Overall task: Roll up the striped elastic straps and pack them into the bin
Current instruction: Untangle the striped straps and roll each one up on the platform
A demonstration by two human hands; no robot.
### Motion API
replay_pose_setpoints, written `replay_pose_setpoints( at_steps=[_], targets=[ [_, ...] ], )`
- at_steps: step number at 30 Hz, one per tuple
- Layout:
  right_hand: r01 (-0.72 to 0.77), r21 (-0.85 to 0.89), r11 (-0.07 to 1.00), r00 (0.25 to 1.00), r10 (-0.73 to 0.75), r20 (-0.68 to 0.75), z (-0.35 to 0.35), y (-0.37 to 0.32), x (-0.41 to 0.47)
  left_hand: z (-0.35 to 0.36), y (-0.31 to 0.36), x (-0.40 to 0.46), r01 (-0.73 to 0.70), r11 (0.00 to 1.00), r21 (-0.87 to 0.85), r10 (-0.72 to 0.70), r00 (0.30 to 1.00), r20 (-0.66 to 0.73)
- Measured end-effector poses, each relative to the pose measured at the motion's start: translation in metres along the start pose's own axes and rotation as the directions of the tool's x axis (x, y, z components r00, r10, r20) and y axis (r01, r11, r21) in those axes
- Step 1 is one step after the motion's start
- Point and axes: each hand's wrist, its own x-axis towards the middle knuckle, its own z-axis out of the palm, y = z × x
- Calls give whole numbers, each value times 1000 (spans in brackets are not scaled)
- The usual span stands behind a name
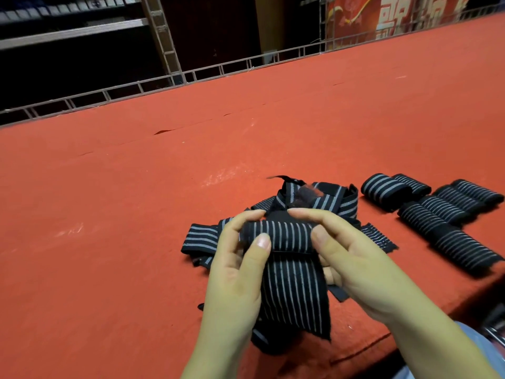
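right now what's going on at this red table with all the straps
A person is rolling a striped elastic strap, left hand and right hand pinching the roll's ends while its tail hangs toward them. Loose straps lie piled behind it, finished rolls to the right. No bin is visible.
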Motion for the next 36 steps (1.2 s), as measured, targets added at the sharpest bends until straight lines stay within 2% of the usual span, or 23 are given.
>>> replay_pose_setpoints(
  at_steps=[3, 6, 13, 18, 23, 26, 29, 32, 36],
  targets=[
    [-36, -9, 999, 998, 35, -56, 1, 0, 3, -1, -2, -1, -35, 999, 16, 34, 999, 39],
    [-45, -7, 999, 999, 44, -19, -3, 3, 3, -4, -3, -1, -42, 999, 28, 41, 998, 50],
    [-21, -3, 1000, 998, 21, -53, -8, 6, 2, -6, -1, 2, 41, 999, 20, -43, 989, 139],
    [-4, -142, 990, 999, -2, -40, -6, 6, 1, -4, 0, 4, 16, 999, 37, -17, 1000, 15],
    [23, -60, 998, 1000, -24, -13, -4, 0, -1, -7, -2, 1, -39, 991, 126, 36, 999, 26],
    [62, -72, 996, 998, -64, -26, -5, 3, -1, -7, -1, 1, -44, 991, 123, 42, 999, 20],
    [87, -55, 995, 995, -89, -53, -5, 3, 0, -6, 4, 3, 52, 999, 2, -52, 998, 33],
    [118, -28, 993, 990, -120, -76, -6, -2, 0, -7, 4, 4, 167, 985, -41, -161, 980, 120],
    [201, -137, 970, 971, -216, -107, -7, -2, 0, -5, 0, 0, 165, 986, -21, -159, 973, 170]
  ],
)
